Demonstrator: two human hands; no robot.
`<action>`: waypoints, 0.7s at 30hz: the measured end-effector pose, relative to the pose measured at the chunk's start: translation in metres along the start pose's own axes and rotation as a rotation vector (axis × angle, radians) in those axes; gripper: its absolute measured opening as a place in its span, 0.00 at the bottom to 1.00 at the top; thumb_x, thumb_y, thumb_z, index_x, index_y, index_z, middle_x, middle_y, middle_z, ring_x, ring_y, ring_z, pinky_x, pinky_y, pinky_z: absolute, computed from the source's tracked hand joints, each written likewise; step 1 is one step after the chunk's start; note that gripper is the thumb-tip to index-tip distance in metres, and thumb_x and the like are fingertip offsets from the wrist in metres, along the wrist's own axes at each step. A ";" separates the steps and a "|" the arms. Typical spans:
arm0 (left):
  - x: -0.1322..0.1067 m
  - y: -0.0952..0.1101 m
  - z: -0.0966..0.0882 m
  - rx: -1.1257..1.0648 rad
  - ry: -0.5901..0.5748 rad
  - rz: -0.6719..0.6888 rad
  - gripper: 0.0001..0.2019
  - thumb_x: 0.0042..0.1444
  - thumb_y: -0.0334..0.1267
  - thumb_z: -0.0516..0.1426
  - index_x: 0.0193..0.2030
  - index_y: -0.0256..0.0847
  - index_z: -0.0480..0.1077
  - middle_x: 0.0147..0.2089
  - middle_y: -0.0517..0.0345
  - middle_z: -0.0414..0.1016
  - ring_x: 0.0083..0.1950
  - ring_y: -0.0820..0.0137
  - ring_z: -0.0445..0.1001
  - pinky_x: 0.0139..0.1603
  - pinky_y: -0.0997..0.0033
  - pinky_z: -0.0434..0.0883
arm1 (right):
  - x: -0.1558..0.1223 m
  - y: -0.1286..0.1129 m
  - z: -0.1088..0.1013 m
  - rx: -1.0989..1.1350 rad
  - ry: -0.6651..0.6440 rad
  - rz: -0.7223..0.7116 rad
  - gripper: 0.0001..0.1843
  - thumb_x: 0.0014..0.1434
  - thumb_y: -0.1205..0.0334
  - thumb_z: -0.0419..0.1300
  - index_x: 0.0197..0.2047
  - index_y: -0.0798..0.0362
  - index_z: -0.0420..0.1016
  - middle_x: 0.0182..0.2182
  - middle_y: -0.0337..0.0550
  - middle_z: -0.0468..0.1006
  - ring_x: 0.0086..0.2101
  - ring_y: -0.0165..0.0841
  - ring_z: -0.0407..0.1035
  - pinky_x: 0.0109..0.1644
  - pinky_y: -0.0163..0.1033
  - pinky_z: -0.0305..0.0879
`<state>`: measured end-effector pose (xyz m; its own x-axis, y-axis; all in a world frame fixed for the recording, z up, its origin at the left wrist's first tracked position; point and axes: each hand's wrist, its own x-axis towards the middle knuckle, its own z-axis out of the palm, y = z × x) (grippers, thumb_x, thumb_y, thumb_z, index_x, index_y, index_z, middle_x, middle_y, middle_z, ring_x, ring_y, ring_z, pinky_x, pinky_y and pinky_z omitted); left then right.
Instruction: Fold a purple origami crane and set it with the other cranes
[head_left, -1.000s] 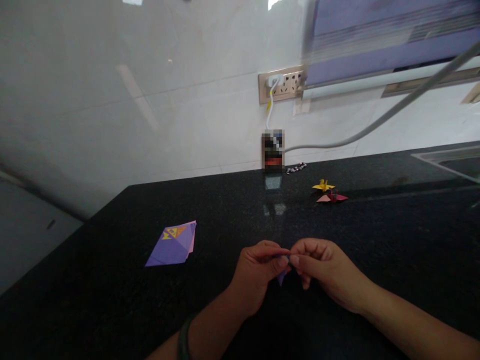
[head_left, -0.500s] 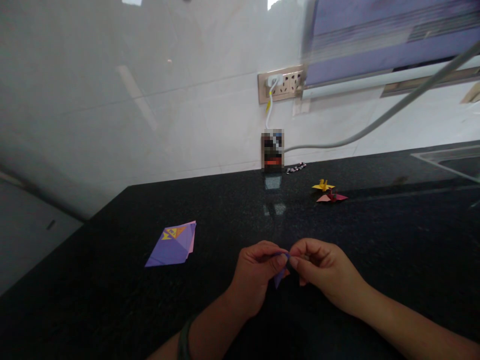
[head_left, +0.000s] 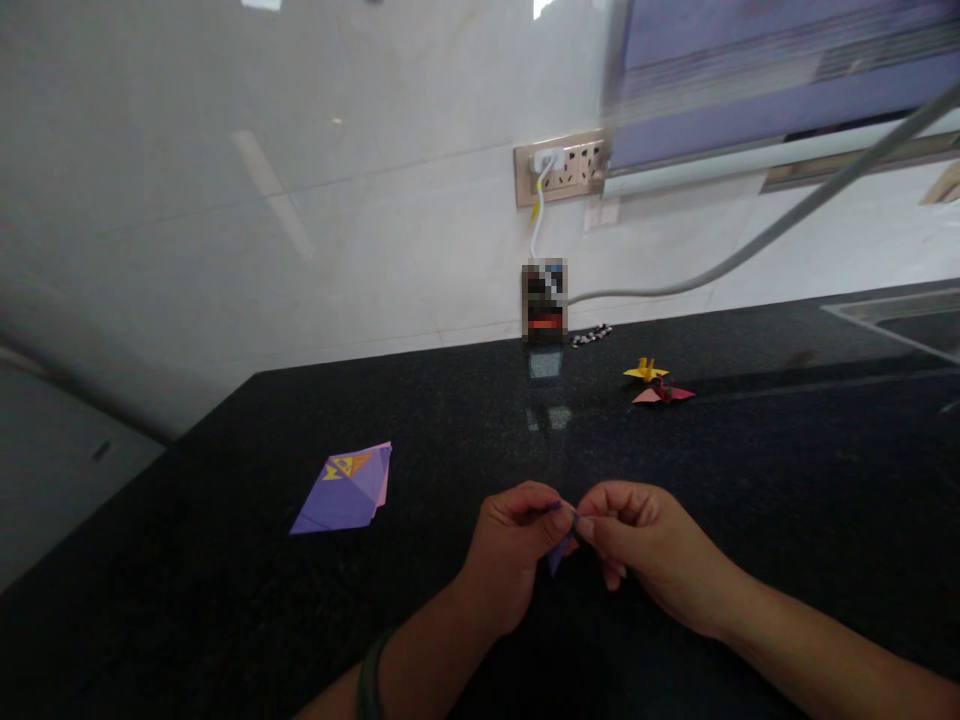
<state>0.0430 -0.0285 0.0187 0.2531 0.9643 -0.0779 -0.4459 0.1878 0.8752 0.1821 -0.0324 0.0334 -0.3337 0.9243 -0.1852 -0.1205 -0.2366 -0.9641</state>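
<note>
My left hand (head_left: 512, 550) and my right hand (head_left: 651, 545) meet over the black countertop (head_left: 225, 600), fingertips pinched together on a small folded purple paper piece (head_left: 559, 548). Only a pointed corner of the paper shows below the thumbs; the rest is hidden by my fingers. A dark band sits on my left wrist.
A folded purple paper (head_left: 346, 487) with an orange mark lies to the left. A yellow paper crane (head_left: 646, 371) and a red one (head_left: 664, 394) sit at the back right. A small dark device (head_left: 545, 302) leans on the wall under a socket strip (head_left: 560, 172).
My hands stayed in place. The purple paper's tip shifted slightly between my fingers, and my right fingers curled a little lower.
</note>
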 end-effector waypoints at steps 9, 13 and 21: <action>-0.001 0.004 0.000 0.059 0.023 -0.090 0.08 0.43 0.38 0.61 0.25 0.34 0.70 0.23 0.60 0.67 0.21 0.79 0.63 0.23 0.78 0.58 | -0.001 -0.005 -0.001 -0.108 0.014 -0.025 0.10 0.47 0.58 0.59 0.24 0.57 0.68 0.17 0.34 0.68 0.15 0.21 0.57 0.17 0.27 0.56; 0.000 0.004 0.000 0.014 0.066 -0.102 0.07 0.42 0.37 0.61 0.27 0.35 0.71 0.24 0.60 0.69 0.20 0.79 0.64 0.21 0.78 0.58 | -0.001 -0.004 -0.001 -0.183 0.044 -0.073 0.11 0.49 0.57 0.56 0.25 0.57 0.69 0.17 0.34 0.66 0.16 0.23 0.58 0.18 0.29 0.57; 0.000 0.002 0.002 -0.057 0.114 -0.131 0.07 0.39 0.34 0.63 0.26 0.33 0.72 0.22 0.58 0.72 0.20 0.77 0.67 0.21 0.77 0.62 | -0.006 0.001 -0.004 -0.779 0.233 -0.547 0.04 0.50 0.65 0.55 0.26 0.54 0.68 0.19 0.36 0.66 0.20 0.26 0.61 0.23 0.31 0.57</action>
<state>0.0437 -0.0282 0.0213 0.2151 0.9452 -0.2458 -0.4645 0.3204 0.8256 0.1874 -0.0366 0.0323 -0.2127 0.9032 0.3727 0.4753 0.4289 -0.7682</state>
